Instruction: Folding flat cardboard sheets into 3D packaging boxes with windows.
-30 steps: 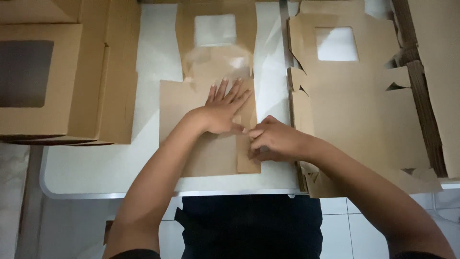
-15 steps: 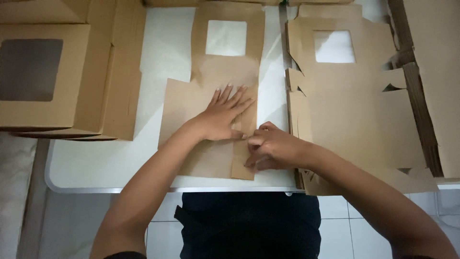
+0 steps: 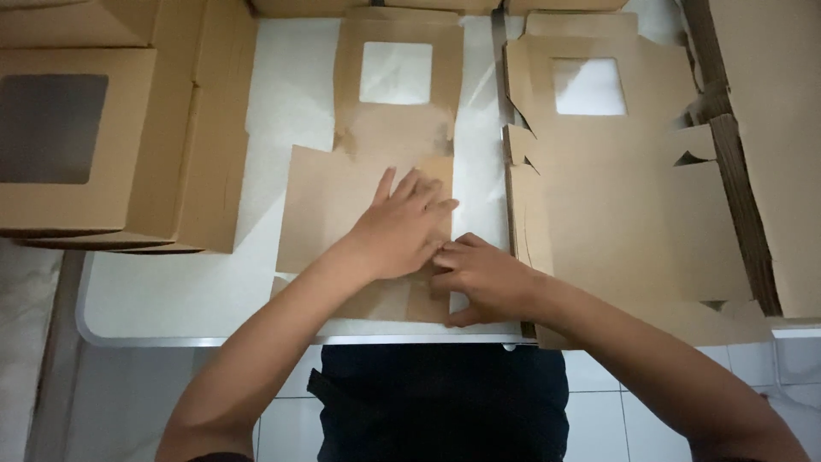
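A flat brown cardboard box blank (image 3: 342,192) with a square window cut-out lies on the white table (image 3: 197,295) in front of me. My left hand (image 3: 402,227) presses flat on its right part, fingers spread. Beside it, my right hand (image 3: 479,278) pinches the blank's right flap near the front edge, fingers curled on the cardboard.
Assembled brown window boxes (image 3: 94,141) stand stacked at the left. To the right, a pile of unfolded window blanks (image 3: 624,197) covers the table, with more cardboard sheets (image 3: 770,128) at the far right. The table's front edge runs just below my hands.
The view has shifted so that the blank and both hands sit lower in the picture. My right hand has slid a little toward me along the right flap; my left hand stays pressed flat.
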